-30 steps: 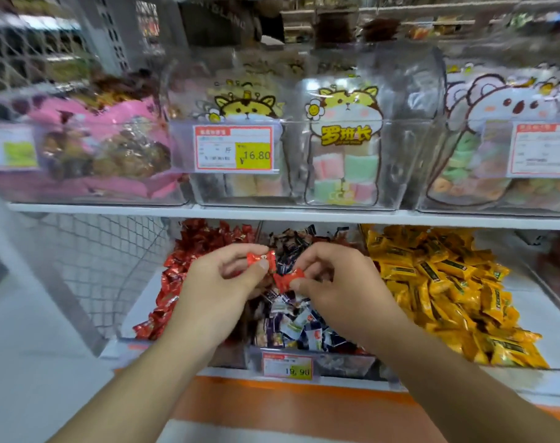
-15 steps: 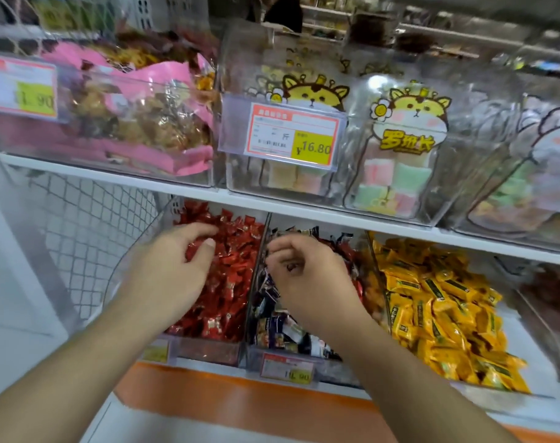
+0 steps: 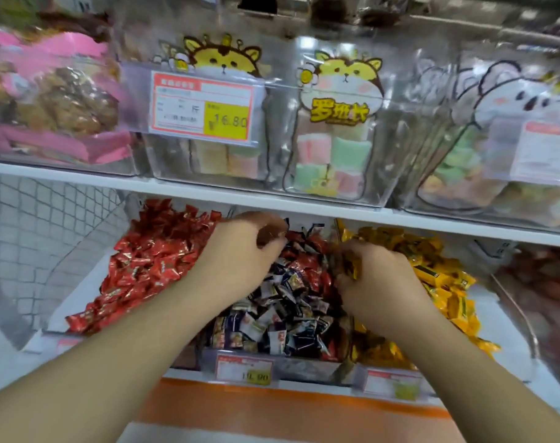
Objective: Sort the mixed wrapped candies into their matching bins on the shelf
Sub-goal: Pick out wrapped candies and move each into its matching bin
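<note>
Reaching back into the mixed middle bin (image 3: pixel 272 367), the left hand (image 3: pixel 240 254), its red candy apparently dropped, curls over strays beside the red bin (image 3: pixel 150 260), its grasp unclear, while the right hand (image 3: pixel 377 276) pinches a yellow candy (image 3: pixel 352 266).

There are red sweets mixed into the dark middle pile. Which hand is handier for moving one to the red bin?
Probably the left hand: it hovers between the red bin and the stray red sweets, while the right hand is over by the yellow bin.
</note>
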Demonstrator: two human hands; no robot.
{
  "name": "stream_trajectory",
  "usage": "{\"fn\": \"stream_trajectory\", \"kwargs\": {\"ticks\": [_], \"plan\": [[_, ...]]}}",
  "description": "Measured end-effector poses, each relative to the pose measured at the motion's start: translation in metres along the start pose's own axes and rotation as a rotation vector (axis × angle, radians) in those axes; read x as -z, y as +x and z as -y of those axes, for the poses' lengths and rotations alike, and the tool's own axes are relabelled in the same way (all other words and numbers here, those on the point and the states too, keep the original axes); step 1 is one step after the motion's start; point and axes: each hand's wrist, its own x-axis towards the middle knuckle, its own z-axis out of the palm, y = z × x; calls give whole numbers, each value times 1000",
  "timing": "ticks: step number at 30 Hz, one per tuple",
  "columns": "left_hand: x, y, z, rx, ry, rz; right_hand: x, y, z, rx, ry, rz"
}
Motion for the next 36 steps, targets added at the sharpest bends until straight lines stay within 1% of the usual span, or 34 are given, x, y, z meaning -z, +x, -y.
{"fn": "stream_trajectory", "kwargs": {"ticks": [2,4,6,9,12,15,17,19,22,24,28,30,36], "plan": [[-25,25,3,-10,70,20,1,1,-8,1,85,19],[-45,45,8,41,127,55,0,2,-15,7,153,22],[-59,60,14,94,198,97,-1,4,-20,16,169,19],[-69,74,23,114,176,156,-2,7,-25,31,184,14],[-74,80,26,101,220,199,-2,9,-28,28,212,27],[-72,79,19,70,289,172,-3,9,-31,35,238,19],[-68,77,13,70,295,123,-3,9,-34,45,239,13],[-66,77,9,125,243,85,-4,9,-37,43,229,9],[-68,76,1,182,113,79,-3,9,-39,30,238,16],[-74,75,-4,167,85,90,-2,7,-39,37,238,23],[-87,72,-16,43,187,189,-3,6,-41,38,234,10],[-91,70,-17,24,184,221,-4,6,-41,43,241,5],[-90,68,-12,-37,200,184,-6,7,-40,59,221,-18]]}}
